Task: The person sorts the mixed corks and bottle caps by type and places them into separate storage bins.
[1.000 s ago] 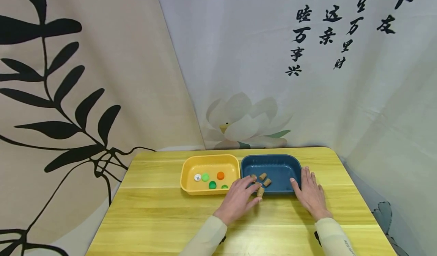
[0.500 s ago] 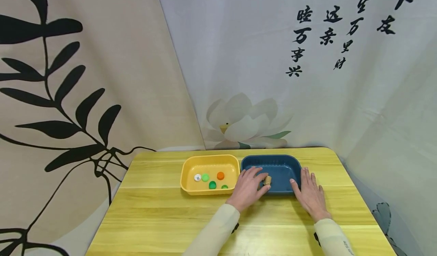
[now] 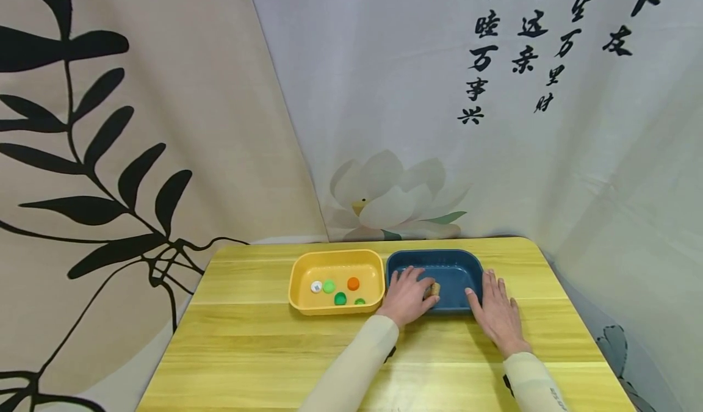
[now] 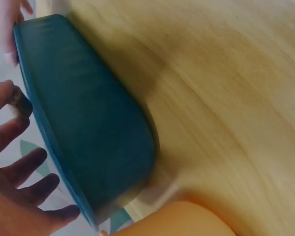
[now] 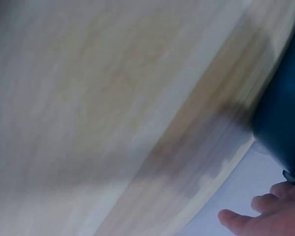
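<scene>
My left hand reaches over the left part of the blue tray. Its thumb and index finger pinch a cork, seen just above the tray rim in the left wrist view. In the head view, tan cork shows beside those fingertips; whether it is one cork or more I cannot tell, and the hand hides the tray floor behind it. My right hand rests along the tray's right side, fingers straight and thumb on the front right rim. Its fingers lie by the rim in the right wrist view.
A yellow tray stands left of the blue one, close beside it. In it lie a white cap, an orange cap and several green caps. Both trays are on a wooden table before a hanging cloth.
My left hand has moved right and slightly forward, from the tray's front left corner to over its inside. Several corks seen earlier are now behind it. The right hand stays put.
</scene>
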The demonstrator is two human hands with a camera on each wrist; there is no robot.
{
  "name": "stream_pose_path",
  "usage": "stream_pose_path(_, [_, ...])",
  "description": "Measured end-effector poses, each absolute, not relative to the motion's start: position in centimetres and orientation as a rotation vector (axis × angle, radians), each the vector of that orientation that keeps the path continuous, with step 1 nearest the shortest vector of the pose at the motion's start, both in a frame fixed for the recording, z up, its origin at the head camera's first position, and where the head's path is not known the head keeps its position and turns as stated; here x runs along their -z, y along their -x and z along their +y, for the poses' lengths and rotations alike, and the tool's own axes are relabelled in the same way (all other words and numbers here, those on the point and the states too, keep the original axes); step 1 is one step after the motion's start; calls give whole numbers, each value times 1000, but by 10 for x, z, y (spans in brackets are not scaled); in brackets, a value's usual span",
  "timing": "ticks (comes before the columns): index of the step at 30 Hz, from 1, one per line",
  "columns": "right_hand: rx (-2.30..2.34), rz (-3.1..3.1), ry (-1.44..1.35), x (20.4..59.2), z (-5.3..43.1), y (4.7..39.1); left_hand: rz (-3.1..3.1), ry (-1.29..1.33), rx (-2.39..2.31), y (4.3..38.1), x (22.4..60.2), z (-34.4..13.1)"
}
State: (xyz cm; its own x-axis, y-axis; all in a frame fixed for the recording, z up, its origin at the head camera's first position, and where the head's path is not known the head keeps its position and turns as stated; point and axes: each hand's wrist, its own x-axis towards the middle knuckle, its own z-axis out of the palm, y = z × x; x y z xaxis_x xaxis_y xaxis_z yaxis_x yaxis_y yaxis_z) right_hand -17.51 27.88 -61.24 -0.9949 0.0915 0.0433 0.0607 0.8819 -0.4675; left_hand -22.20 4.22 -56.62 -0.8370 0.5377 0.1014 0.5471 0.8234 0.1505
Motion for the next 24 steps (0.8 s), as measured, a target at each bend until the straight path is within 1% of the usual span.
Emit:
stream_pose_path(14, [-753, -2987, 111, 614, 275, 176, -3056, 825, 198, 230, 574, 51])
stream_pose_path(24, [-761, -2982, 93, 613, 273, 179, -3063, 781, 299, 228, 577, 35])
